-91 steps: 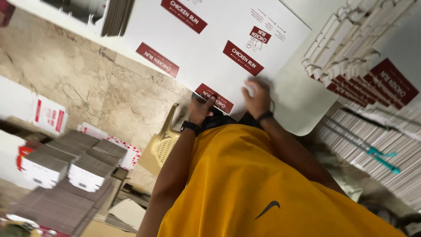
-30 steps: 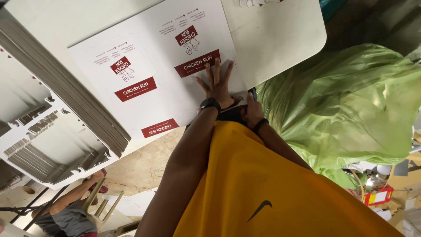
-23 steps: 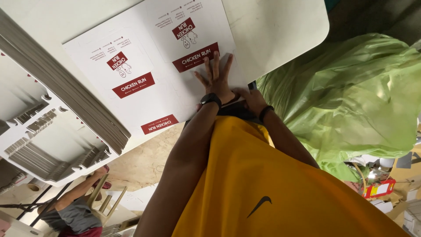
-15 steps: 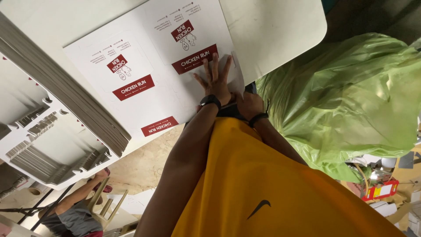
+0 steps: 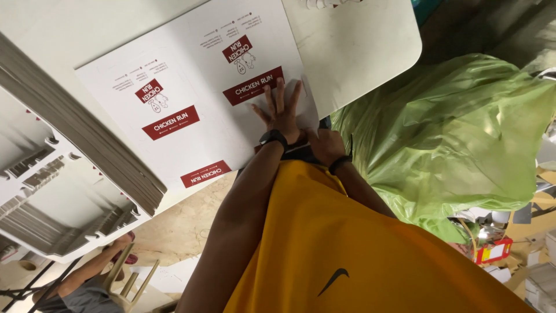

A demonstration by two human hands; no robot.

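A flat white cardboard box sheet (image 5: 191,87) with red printed labels lies on a white table (image 5: 365,46). My left hand (image 5: 282,113), with a black watch on the wrist, presses flat on the sheet's near corner, fingers spread. My right hand (image 5: 325,146), wearing a black wristband, is curled at the sheet's near edge just beside the left one; its fingertips are hidden under the edge. My yellow shirt fills the bottom of the view.
A thick stack of flat cardboard sheets (image 5: 69,127) sits to the left, with more cut white blanks (image 5: 52,208) below it. A big green plastic bag (image 5: 457,133) bulges at the right. Another person (image 5: 81,284) sits on a chair at the lower left. Small cartons (image 5: 492,252) lie at the lower right.
Since three seconds ago the view has swung from a stone floor to the table and green bag. Over the last second my left hand has stayed flat on the sheet, shifting slightly.
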